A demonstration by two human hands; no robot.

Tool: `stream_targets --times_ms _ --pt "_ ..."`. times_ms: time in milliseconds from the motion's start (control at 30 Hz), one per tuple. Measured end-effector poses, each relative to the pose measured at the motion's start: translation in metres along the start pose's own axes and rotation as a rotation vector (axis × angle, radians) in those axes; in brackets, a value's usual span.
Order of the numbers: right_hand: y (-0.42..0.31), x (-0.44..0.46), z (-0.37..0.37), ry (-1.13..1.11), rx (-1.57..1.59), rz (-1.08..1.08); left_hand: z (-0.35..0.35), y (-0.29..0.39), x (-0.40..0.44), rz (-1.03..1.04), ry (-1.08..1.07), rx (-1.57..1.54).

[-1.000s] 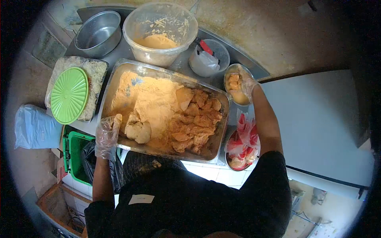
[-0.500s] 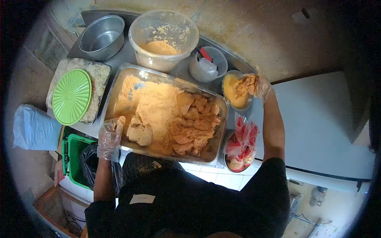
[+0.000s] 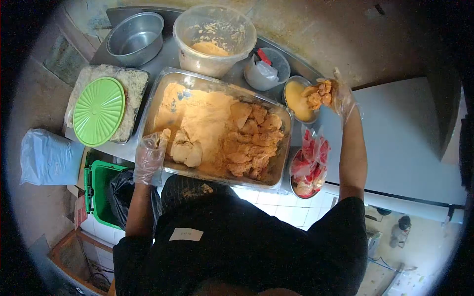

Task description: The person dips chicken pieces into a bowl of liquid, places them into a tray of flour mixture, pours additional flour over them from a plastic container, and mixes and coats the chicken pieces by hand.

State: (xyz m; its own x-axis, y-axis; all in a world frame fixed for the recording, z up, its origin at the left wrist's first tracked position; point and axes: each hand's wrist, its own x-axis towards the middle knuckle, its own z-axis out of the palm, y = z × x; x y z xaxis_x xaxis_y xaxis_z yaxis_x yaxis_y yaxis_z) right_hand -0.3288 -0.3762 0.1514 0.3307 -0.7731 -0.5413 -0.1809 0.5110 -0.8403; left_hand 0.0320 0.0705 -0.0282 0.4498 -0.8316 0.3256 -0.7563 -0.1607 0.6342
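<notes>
Gloved right hand (image 3: 341, 98) closed around battered meat (image 3: 320, 95) at a bowl (image 3: 311, 117) right of the tray (image 3: 222, 179), left hand (image 3: 150, 158) at the tray's near left corner, its grip unclear

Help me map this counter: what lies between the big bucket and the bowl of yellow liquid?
In the head view, a smaller tub holding white plastic stands there.

Single head-worn view, looking forward and steeply down, metal tray (image 3: 274, 172) close below; wide, round-edged field.
</notes>
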Motion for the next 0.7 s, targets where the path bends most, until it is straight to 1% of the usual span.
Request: stream_targets --times_ms 67,100,167,200,233,300,367,400,467,533,567,600,700 --pt "0.003 -0.022 0.021 -0.074 0.081 0.039 0.002 -0.004 0.000 -0.062 -0.078 0.008" --pt "0.007 -0.034 0.035 -0.112 0.123 0.058 0.000 -0.003 0.002 0.139 -0.070 0.160" --pt "0.020 -0.074 0.092 -0.165 0.144 0.042 0.004 -0.012 0.002 0.032 -0.206 0.194" --pt "0.025 -0.085 0.108 -0.192 0.153 0.033 0.010 -0.017 0.001 -0.022 -0.273 0.210" --pt "0.051 -0.042 0.073 -0.335 0.188 0.066 0.017 -0.024 0.000 0.034 -0.180 0.222" --pt "0.079 -0.046 0.092 -0.275 0.165 0.117 0.041 -0.039 -0.003 0.141 -0.366 0.579" --pt "0.103 -0.057 0.127 -0.258 0.206 0.209 0.028 -0.008 0.019 -0.036 -0.498 0.542" --pt "0.112 -0.064 0.145 -0.270 0.261 0.274 0.031 -0.014 0.025 -0.035 -0.595 0.496" --pt "0.125 -0.068 0.156 -0.240 0.195 0.296 0.045 -0.032 0.038 -0.029 -0.785 0.405" --pt "0.138 -0.075 0.164 -0.154 -0.041 0.212 0.064 -0.051 0.037 -0.017 -0.810 0.319" --pt "0.129 -0.098 0.158 -0.206 -0.219 0.260 0.073 -0.060 0.036 -0.011 -0.822 0.276" --pt "0.129 -0.102 0.150 -0.151 -0.360 0.210 0.076 -0.067 0.039 -0.007 -0.832 0.233" --pt "0.130 -0.095 0.111 -0.001 -0.793 0.027 0.075 -0.070 0.061 -0.119 -1.168 0.152"
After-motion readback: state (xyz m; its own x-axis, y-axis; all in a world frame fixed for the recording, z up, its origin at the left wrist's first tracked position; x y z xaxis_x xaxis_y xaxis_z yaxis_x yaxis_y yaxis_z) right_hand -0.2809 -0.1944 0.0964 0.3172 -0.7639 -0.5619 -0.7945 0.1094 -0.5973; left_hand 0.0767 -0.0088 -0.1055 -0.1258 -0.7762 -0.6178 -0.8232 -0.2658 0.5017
